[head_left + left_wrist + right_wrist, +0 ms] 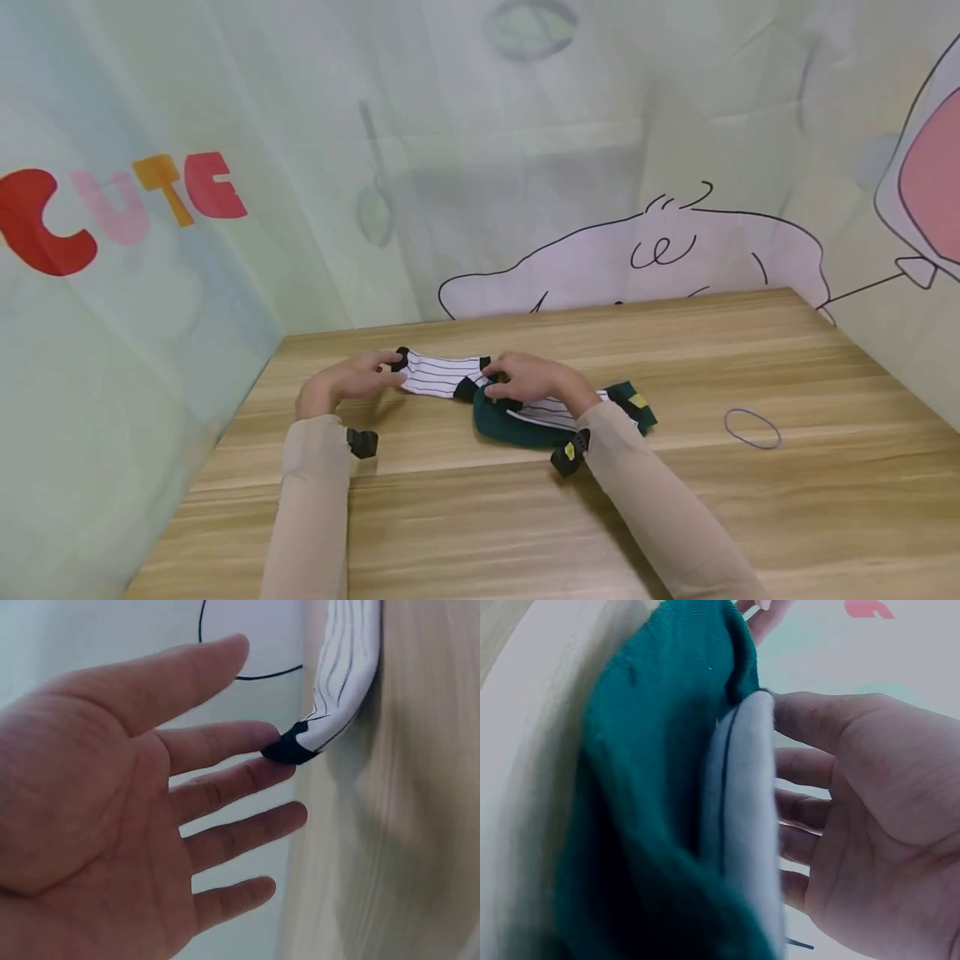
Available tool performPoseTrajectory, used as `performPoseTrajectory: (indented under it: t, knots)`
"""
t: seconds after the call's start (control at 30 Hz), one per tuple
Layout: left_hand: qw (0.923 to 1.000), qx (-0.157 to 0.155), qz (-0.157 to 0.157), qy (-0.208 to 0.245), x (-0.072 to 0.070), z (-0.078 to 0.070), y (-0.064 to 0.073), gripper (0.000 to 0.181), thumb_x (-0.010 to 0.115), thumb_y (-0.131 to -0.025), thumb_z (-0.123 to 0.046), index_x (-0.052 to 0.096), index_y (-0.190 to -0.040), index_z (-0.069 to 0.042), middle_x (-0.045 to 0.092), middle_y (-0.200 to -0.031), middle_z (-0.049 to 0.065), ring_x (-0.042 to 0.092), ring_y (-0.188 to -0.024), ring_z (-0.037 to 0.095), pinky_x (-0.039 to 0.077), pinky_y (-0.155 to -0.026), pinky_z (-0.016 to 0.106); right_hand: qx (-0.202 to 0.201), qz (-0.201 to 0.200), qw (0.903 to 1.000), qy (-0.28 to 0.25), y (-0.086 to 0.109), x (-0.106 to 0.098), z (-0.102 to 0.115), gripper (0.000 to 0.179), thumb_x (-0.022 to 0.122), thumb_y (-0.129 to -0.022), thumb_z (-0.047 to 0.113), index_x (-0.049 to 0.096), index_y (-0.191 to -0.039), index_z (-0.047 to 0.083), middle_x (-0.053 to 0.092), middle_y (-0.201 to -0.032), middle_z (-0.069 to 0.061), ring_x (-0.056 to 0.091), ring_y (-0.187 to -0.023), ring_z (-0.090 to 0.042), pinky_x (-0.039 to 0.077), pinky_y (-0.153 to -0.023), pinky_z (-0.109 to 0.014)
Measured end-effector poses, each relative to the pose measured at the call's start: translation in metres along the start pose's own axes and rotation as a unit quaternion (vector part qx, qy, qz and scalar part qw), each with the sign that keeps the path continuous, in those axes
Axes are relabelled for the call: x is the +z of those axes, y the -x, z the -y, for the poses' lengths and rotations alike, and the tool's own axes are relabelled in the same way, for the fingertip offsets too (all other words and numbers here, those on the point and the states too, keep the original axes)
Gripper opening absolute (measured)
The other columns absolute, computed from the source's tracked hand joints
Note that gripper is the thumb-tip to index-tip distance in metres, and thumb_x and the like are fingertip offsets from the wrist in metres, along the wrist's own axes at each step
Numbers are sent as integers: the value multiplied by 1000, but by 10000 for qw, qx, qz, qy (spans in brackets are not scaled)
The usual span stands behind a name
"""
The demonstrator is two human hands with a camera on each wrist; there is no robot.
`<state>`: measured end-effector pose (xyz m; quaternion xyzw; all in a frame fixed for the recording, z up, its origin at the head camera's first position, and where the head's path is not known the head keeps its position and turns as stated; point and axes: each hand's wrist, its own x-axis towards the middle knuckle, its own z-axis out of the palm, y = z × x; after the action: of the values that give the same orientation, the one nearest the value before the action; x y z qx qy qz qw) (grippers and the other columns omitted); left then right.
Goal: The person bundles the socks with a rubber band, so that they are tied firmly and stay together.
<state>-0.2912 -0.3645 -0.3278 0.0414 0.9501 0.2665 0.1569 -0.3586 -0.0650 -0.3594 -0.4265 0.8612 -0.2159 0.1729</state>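
A white sock (442,375) with thin dark stripes and black ends lies near the back of the table. At its left end is my left hand (352,377), thumb apart and fingers straight, fingertips at the black tip (289,748) in the left wrist view. My right hand (534,377) is over the sock's other end, beside a bunched dark green sock (498,425). A second striped white piece (551,410) lies against the green one, partly under my right forearm. In the right wrist view the green fabric (660,720) and a white fold (750,787) hide the right fingertips.
To the right on the wooden table (825,500) lies a thin bluish loop (752,428). A green cuff with a yellow patch (637,400) shows beyond my right wrist. Printed cloth (322,250) hangs behind and left of the table.
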Motion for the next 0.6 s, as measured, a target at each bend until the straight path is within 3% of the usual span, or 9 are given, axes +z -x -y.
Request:
performPoseTrajectory:
  t: [0.23,0.6]
  knots:
    - [9983,571,-128,52,-4,-10,2,62,51,-104,-35,38,-151,2,34,-155,28,36,-138,49,33,-108,60,3,-186,9998,9,2,-5,-3,48,57,-103,24,52,-143,-1,51,-140,-20,51,-125,-27,39,-108,-43]
    - [9967,727,-364,-52,-6,-12,2,56,51,-104,-28,38,-152,-1,33,-157,24,39,-137,46,36,-107,58,-19,-463,9988,-165,6,-5,-3,49,54,-102,23,49,-145,-1,46,-146,-23,46,-134,-34,36,-111,-46]
